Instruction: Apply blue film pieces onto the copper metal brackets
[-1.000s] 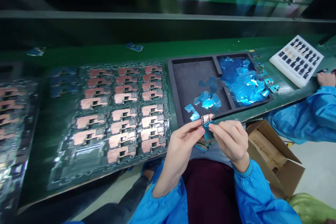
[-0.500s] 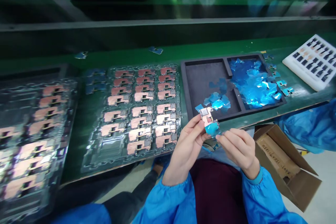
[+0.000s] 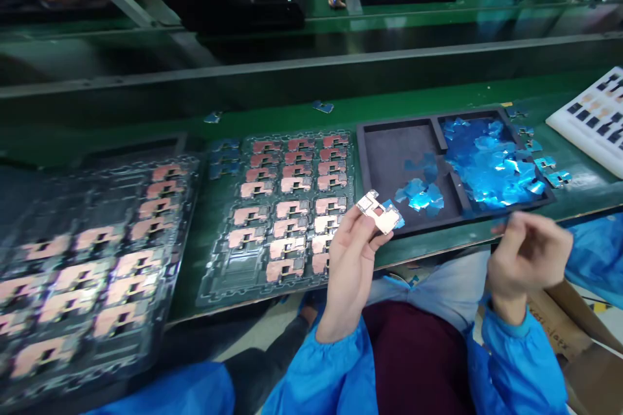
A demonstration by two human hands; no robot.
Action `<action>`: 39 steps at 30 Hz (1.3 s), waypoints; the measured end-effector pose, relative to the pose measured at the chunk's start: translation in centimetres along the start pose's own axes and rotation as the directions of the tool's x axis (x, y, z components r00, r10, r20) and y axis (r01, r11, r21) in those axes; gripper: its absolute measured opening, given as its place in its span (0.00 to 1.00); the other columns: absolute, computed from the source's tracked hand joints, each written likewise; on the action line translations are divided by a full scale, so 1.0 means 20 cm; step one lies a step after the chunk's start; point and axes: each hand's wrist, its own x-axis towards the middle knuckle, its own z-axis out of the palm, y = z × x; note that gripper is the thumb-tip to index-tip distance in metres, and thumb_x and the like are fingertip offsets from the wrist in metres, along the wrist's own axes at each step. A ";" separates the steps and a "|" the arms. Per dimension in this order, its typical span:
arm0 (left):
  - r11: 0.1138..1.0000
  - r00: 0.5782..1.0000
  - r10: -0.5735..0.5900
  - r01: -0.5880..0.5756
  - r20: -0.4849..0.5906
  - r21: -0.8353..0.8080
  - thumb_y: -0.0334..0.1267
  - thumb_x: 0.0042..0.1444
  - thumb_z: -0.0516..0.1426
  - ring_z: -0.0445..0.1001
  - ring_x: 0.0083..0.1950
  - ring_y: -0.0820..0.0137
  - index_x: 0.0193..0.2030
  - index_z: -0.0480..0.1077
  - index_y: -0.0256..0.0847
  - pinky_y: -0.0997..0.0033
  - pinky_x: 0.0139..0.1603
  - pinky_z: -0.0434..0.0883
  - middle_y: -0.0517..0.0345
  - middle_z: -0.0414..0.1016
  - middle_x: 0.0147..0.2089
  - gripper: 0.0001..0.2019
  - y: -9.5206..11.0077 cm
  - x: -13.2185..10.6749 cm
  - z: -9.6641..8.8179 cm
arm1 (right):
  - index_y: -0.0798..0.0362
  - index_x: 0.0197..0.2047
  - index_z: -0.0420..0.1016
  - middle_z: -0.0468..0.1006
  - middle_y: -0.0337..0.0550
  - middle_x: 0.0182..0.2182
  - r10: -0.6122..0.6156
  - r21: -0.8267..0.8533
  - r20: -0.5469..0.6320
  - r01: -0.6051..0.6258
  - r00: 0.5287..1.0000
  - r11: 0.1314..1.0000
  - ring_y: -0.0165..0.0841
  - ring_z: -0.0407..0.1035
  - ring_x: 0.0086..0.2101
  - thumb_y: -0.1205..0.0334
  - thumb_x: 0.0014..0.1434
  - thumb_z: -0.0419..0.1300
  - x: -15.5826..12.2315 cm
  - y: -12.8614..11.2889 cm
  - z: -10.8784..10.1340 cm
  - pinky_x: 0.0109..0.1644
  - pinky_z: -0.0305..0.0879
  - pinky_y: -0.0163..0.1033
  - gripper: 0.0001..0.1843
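Note:
A small copper-faced circuit board (image 3: pixel 384 217) is held up by its lower left edge between the thumb and fingers of my left hand (image 3: pixel 351 266). Blue film (image 3: pixel 398 215) shows along its right edge; I cannot tell whether it is on the board or behind it. My right hand (image 3: pixel 530 253) is blurred in front of the black divided tray (image 3: pixel 389 122), its fingers curled in. Anything in its fingertips is too smeared to make out. Scraps of blue film lie in the tray: a large heap (image 3: pixel 496 165) on the right and a small pile (image 3: pixel 421 196) on the left.
Left of the black tray lies a clear plastic tray (image 3: pixel 238 275) with rows of copper-faced boards; another clear tray (image 3: pixel 175 259) is further left. A white holder (image 3: pixel 591 133) sits at the right. A cardboard box (image 3: pixel 579 331) stands below. Co-workers' hands show across the bench.
My right hand has left the board and moved right. The board in my left hand has turned, and its lower part now shows copper where blue film was. The view has shifted left.

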 end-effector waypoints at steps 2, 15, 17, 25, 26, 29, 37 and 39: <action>0.998 0.999 0.036 -0.037 0.016 0.058 0.39 0.56 0.76 0.86 0.44 0.67 0.51 0.81 0.43 0.74 0.42 0.84 0.56 0.86 0.46 0.18 0.00 -0.01 0.00 | 0.51 0.53 0.78 0.81 0.49 0.44 0.078 -0.144 -0.079 -0.089 0.994 0.986 0.38 0.79 0.36 0.54 0.77 0.58 0.14 0.13 0.05 0.42 0.76 0.44 0.12; 0.980 0.995 0.087 -0.076 -0.051 0.186 0.49 0.51 0.77 0.84 0.35 0.70 0.41 0.78 0.38 0.73 0.36 0.86 0.58 0.83 0.38 0.21 -0.01 -0.03 0.05 | 0.62 0.74 0.69 0.63 0.75 0.73 0.036 -0.439 0.067 -0.003 0.997 0.898 0.61 0.58 0.72 0.55 0.74 0.59 0.24 0.24 0.14 0.74 0.57 0.69 0.32; 0.977 0.993 0.095 -0.080 -0.067 0.200 0.49 0.52 0.77 0.85 0.35 0.70 0.41 0.79 0.38 0.72 0.36 0.86 0.57 0.83 0.38 0.21 -0.03 -0.03 0.05 | 0.56 0.72 0.72 0.73 0.66 0.66 0.002 -0.146 0.093 0.012 0.996 0.989 0.54 0.67 0.68 0.55 0.74 0.60 0.15 0.06 0.15 0.68 0.69 0.61 0.27; 0.940 0.978 0.198 -0.170 -0.069 0.296 0.49 0.55 0.76 0.87 0.37 0.66 0.43 0.76 0.38 0.70 0.38 0.86 0.55 0.85 0.38 0.21 -0.12 -0.06 0.07 | 0.48 0.48 0.84 0.83 0.44 0.46 0.210 0.401 0.664 -0.578 0.718 0.710 0.34 0.79 0.42 0.55 0.64 0.73 -0.14 -0.36 0.30 0.38 0.81 0.33 0.12; 0.937 0.975 0.212 -0.185 -0.062 0.296 0.49 0.55 0.76 0.88 0.36 0.65 0.43 0.76 0.39 0.70 0.37 0.86 0.55 0.85 0.38 0.21 -0.12 -0.07 0.07 | 0.48 0.47 0.85 0.84 0.44 0.45 0.225 0.414 0.672 -0.610 0.705 0.676 0.34 0.80 0.42 0.55 0.64 0.73 -0.15 -0.36 0.31 0.39 0.82 0.33 0.10; 0.929 0.968 0.249 -0.229 -0.035 0.290 0.50 0.55 0.76 0.89 0.37 0.64 0.42 0.74 0.39 0.69 0.36 0.87 0.53 0.87 0.39 0.21 -0.12 -0.09 0.07 | 0.48 0.45 0.86 0.85 0.43 0.42 0.260 0.422 0.705 -0.685 0.660 0.594 0.35 0.81 0.41 0.53 0.65 0.72 -0.14 -0.34 0.31 0.40 0.83 0.35 0.09; 0.941 0.973 0.231 -0.217 -0.024 0.259 0.51 0.53 0.77 0.89 0.35 0.59 0.40 0.76 0.45 0.60 0.37 0.91 0.54 0.87 0.39 0.19 -0.13 -0.09 0.08 | 0.50 0.44 0.89 0.88 0.45 0.41 0.234 0.386 0.650 -0.580 0.723 0.717 0.36 0.82 0.39 0.51 0.70 0.67 -0.13 -0.30 0.28 0.43 0.83 0.38 0.13; 0.958 0.981 0.192 -0.179 -0.038 0.225 0.52 0.53 0.77 0.89 0.35 0.59 0.40 0.75 0.44 0.60 0.37 0.91 0.54 0.87 0.39 0.20 -0.13 -0.09 0.07 | 0.50 0.46 0.89 0.88 0.47 0.44 0.232 0.382 0.654 -0.578 0.721 0.721 0.37 0.82 0.40 0.52 0.66 0.71 -0.14 -0.28 0.27 0.41 0.83 0.38 0.12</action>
